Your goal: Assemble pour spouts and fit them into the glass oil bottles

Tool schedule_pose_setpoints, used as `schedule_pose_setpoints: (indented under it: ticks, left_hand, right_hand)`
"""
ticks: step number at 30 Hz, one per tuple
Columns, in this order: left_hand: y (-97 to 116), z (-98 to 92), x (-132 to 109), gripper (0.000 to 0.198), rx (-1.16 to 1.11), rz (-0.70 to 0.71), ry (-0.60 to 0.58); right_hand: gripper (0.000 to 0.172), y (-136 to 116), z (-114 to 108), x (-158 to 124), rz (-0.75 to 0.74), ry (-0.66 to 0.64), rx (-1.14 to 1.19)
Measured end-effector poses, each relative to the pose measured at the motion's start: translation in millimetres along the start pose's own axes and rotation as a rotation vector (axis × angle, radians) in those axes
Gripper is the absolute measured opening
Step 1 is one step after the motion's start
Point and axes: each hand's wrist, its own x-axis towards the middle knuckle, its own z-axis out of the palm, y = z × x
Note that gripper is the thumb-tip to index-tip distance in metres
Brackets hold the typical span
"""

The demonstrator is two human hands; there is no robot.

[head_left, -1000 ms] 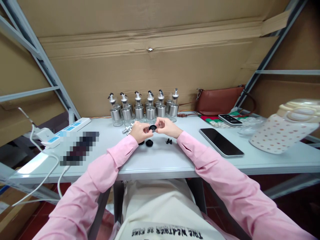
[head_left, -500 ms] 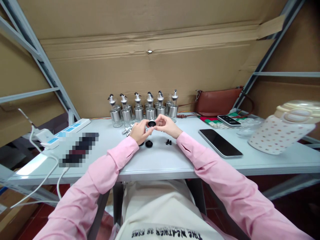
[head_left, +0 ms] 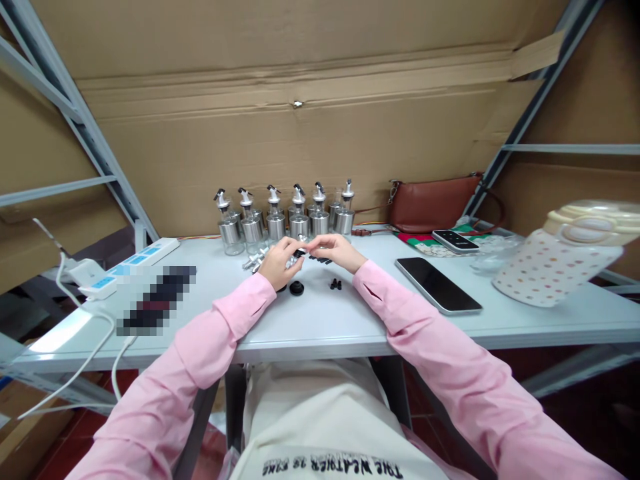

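My left hand (head_left: 278,263) is closed in a pinch round a black stopper (head_left: 299,253), most of which the fingers hide. From the other side, the fingertips of my right hand (head_left: 338,251) come together at the stopper's upper right edge. Silver pourer spouts (head_left: 256,259) lie in a pile beyond my left hand. Just below the hands, another round black stopper (head_left: 297,288) rests on the table, with part of one more by my left palm. Small black caps (head_left: 335,285) stand to the right. Slim black pieces (head_left: 321,259) lie under my right fingers.
Glass-and-steel oil bottles (head_left: 275,223) with pourers line the back of the table (head_left: 320,327). On the right are a phone (head_left: 438,285), a brown bag (head_left: 435,203), a remote-like device (head_left: 455,241) and a dotted jug (head_left: 543,270). A power strip (head_left: 133,267) with cables lies left.
The black stopper has turned, so its round face no longer points at me and less of it shows. My right fingers have shifted up over its edge.
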Motion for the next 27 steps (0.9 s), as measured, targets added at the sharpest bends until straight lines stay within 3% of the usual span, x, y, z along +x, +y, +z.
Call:
schedule_pose_setpoints:
  ticks: [7, 10, 12, 14, 17, 21, 27]
  left_hand:
    - [-6, 4.6, 0, 0.022, -0.028, 0.098, 0.002]
    - [-6, 2.4, 0, 0.023, 0.029, 0.089, -0.025]
    - [-6, 1.3, 0, 0.028, 0.064, 0.053, -0.055]
    - [-7, 1.2, 0, 0.039, 0.082, 0.001, -0.072]
    - [-8, 2.1, 0, 0.052, 0.101, -0.054, -0.075]
    - [-6, 2.6, 0, 0.052, 0.090, -0.091, -0.082]
    - [-5, 3.5, -2, 0.054, 0.039, -0.132, -0.095]
  right_hand:
    - [0.015, 3, -8, 4, -0.048, -0.053, -0.173]
    - [0.014, 5, -26, 7, -0.031, 0.080, -0.490]
    - [0.015, 8, -39, 7, 0.052, 0.186, -0.722]
    - [0.015, 11, -50, 6, 0.161, 0.205, -0.848]
    - [0.016, 16, -57, 4, 0.280, 0.175, -0.920]
    - [0.019, 24, -55, 5, 0.370, 0.102, -1.002]
    - [0.012, 30, -52, 6, 0.364, 0.111, -1.032]
